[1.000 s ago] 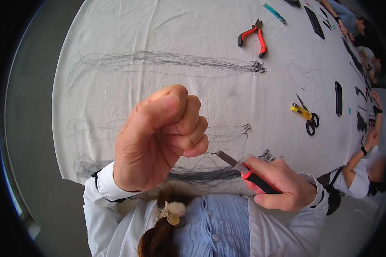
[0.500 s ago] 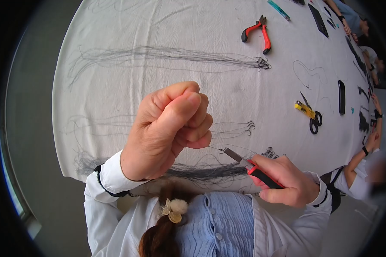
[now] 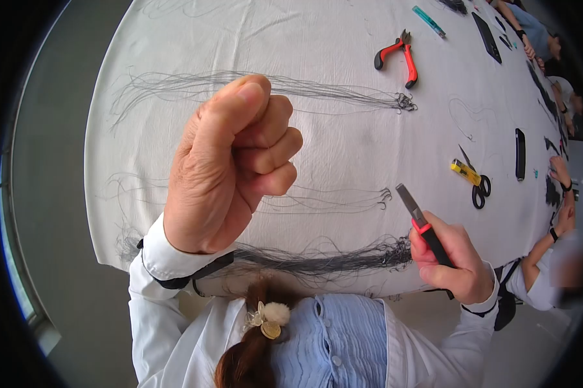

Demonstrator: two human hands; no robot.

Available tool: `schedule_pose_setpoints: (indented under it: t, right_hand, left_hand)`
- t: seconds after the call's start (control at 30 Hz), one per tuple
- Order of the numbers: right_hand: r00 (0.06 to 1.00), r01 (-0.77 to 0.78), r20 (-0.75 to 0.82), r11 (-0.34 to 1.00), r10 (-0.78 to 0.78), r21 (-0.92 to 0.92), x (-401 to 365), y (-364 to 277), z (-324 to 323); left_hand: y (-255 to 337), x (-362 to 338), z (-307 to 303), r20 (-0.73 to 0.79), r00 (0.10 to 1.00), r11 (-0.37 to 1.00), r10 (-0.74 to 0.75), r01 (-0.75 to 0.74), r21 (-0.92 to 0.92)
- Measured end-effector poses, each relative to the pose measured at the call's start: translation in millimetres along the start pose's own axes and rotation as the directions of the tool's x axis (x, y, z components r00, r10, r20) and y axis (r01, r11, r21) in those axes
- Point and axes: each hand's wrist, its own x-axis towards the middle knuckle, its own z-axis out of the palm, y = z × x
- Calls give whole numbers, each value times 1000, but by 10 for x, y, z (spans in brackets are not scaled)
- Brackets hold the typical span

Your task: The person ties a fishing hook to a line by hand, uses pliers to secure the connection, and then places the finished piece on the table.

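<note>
The left hand [image 3: 230, 165] is held raised above the white-clothed surface [image 3: 343, 142], its fingers clenched into a fist; whether a strand is pinched inside cannot be told. The red-and-black pliers [image 3: 416, 210] are grasped by the fingers of the right hand [image 3: 456, 258], nose pointed up and away, near the close edge, just beside a bundle of dark hooked strands [image 3: 330, 262]. Scissors [image 3: 476, 184] are laid farther off.

Bright, even daylight; strong fisheye warp (dark vignetted corners), mostly sharp.
</note>
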Motion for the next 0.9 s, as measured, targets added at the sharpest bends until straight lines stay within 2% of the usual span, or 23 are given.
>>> schedule_pose_setpoints:
  t: [0.03,0.1,0.17,0.23,0.3,0.37,0.4,0.43,0.47,0.57,0.63,0.77,0.83,0.9]
  right_hand:
    - [994,-50,-90,998,55,48,-9,-5,-7]
    - [997,-42,-66,999,42,-4,26,-54,6]
    - [991,79,-92,983,-95,-165,56,-81,28]
    - [986,85,-120,971,-114,-224,90,-142,89]
    - [980,90,-148,956,-136,-280,126,-175,112]
    - [949,205,-190,952,-250,-228,149,-155,121]
    - [949,203,-193,951,-250,-231,177,-156,141]
    - [935,283,-239,958,-262,55,234,-170,167]
    - [922,352,-287,875,-261,333,289,-191,188]
    - [930,347,-263,847,-255,404,438,-284,206]
    - [963,255,-196,864,-186,435,507,-363,225]
    - [952,306,-153,839,-266,450,677,-347,380]
    - [928,372,-169,845,-331,384,721,-352,430]
    - [933,359,-166,830,-318,426,730,-365,452]
  left_hand:
    - [-5,-14,-14,-5,1000,1000,12,-12,6]
    - [-34,-25,17,-21,998,985,-61,56,-165]
    - [-23,-21,5,-26,997,971,-77,69,-231]
    - [-16,-20,15,-22,993,932,-119,104,-347]
    - [-15,-23,-2,-5,993,919,-118,107,-379]
    - [-13,-28,-6,16,992,904,-124,120,-410]
    - [-4,-35,3,14,991,896,-131,125,-427]
    - [1,-45,11,11,990,887,-139,130,-443]
    - [2,-55,17,15,990,887,-140,132,-443]
    - [8,-89,50,39,990,868,-134,137,-477]
    - [11,-118,79,46,990,858,-136,141,-494]
    - [0,-138,99,40,991,852,-131,133,-506]
    - [-12,-139,110,11,989,850,-148,133,-510]
    - [-13,-141,107,-5,988,862,-154,132,-489]
